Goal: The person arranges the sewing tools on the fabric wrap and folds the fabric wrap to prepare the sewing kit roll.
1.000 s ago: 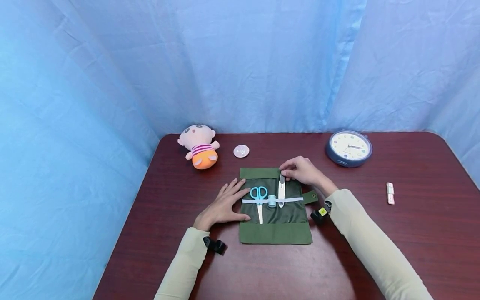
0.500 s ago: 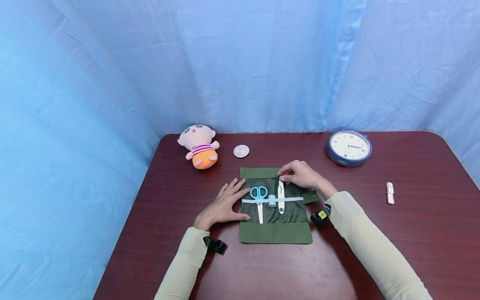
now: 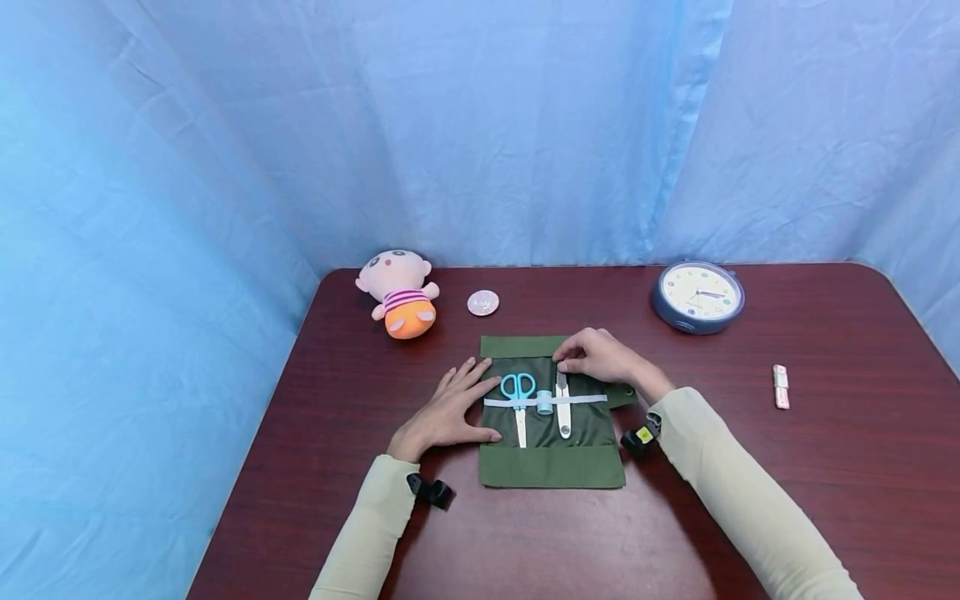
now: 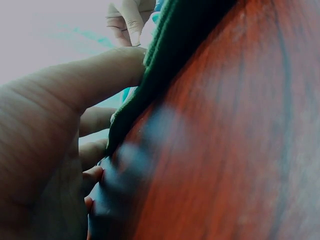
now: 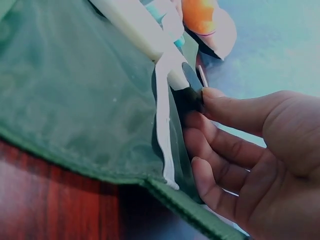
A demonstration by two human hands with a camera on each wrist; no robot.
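A dark green fabric roll-up pouch (image 3: 551, 467) lies unfolded on the table, with a white elastic band (image 3: 588, 399) across it. Tucked under the band are light-blue-handled scissors (image 3: 517, 386) and a small light blue spool (image 3: 544, 406). To their right a slim white tool with a grey tip (image 3: 564, 422) also passes beneath the band. My right hand (image 3: 600, 356) pinches that tool's upper, grey end between thumb and fingers; its exact kind is unclear. At the pouch's left edge, my left hand (image 3: 447, 412) rests with fingers spread, holding the fabric down.
A plush doll (image 3: 405, 296) lies at the back left, near a round pale disc (image 3: 483, 302). Farther right are a blue alarm clock (image 3: 698, 296) and a small pinkish folded bundle (image 3: 781, 387). The pouch's snap tab (image 3: 621, 395) sticks out below my right wrist.
My right hand has moved slightly towards me, sliding the white tool farther down through the elastic band. The left hand has stayed in place.
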